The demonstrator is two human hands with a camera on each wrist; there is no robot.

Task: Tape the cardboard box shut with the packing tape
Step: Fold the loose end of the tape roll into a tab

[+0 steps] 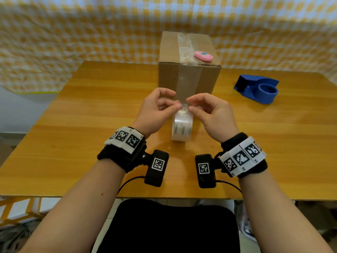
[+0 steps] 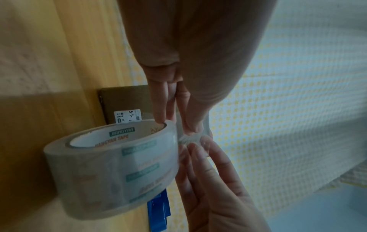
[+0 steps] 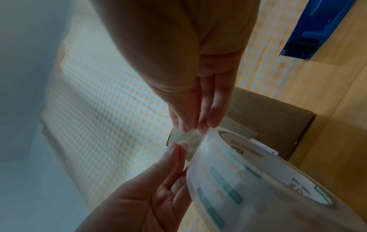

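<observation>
The brown cardboard box (image 1: 169,79) stands upright at the table's far middle, flaps down, with clear tape strips along its top and front. A clear packing tape roll (image 1: 182,126) with green print sits just below my hands, in front of the box; whether it rests on the table I cannot tell. My left hand (image 1: 176,105) and right hand (image 1: 189,106) meet above the roll, and both pinch the tape's crinkled free end (image 2: 188,138). In the right wrist view that tape end (image 3: 186,136) lies between the two hands' fingertips, beside the roll (image 3: 258,180).
A blue tape dispenser (image 1: 259,88) without a roll sits on the wooden table (image 1: 91,125) to the right. A pink oval object (image 1: 203,55) lies on the box top. Yellow checked cloth hangs behind the table.
</observation>
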